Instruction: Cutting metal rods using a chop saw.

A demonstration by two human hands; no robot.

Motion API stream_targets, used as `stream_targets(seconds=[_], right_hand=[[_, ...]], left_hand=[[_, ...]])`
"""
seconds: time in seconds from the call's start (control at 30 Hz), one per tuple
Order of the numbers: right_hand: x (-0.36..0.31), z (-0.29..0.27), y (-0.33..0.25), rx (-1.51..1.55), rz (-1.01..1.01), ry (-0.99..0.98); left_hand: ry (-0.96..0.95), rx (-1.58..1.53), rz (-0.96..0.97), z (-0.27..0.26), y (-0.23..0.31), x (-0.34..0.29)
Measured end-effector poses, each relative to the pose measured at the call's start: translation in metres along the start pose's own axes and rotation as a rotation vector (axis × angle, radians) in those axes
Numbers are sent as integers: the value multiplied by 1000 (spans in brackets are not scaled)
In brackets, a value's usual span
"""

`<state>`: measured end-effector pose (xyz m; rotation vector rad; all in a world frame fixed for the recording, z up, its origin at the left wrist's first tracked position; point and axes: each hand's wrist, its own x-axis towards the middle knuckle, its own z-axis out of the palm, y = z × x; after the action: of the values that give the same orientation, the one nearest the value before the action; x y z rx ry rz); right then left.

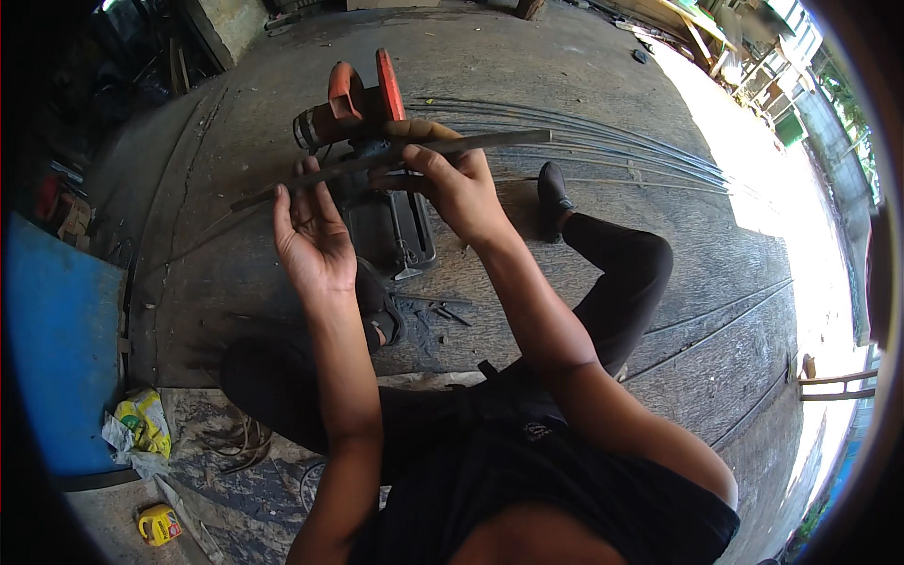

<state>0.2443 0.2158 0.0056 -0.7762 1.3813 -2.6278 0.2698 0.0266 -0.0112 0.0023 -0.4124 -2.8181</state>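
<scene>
A thin, straight metal bar (508,139) is held up in front of me, its right end a little higher in the picture. My right hand (463,196) grips it right of the middle, thumb along the near side and fingers behind. Nearer the left end, my left hand (318,247) has its palm turned up, the bar resting between thumb and fingers. Just beyond stands an orange cut-off saw (345,99) with a red round guard (388,85). The bar and my hands partly hide its dark metal base (428,240).
Several long metal rods (640,151) lie on the concrete floor (527,75) to the right. Short dark offcuts (452,315) lie near my foot. At left are a blue panel (61,348), a yellow bag (146,424) and a yellow bottle (158,525). My shoe (553,198) is beside the rods.
</scene>
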Motion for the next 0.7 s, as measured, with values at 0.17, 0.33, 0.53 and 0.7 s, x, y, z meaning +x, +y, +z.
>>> stream_targets(seconds=[0.17,0.33,0.53,0.7], right_hand=[[-4,2,5,6,11,101],[-6,7,8,56,-16,111],[-8,-2,16,199,5,132],[-11,-16,25,318,38,196]], left_hand=[[11,65,98,10,1,-8],[8,111,133,18,2,-13],[14,144,184,27,-6,-20],[-13,154,207,29,-22,-28]])
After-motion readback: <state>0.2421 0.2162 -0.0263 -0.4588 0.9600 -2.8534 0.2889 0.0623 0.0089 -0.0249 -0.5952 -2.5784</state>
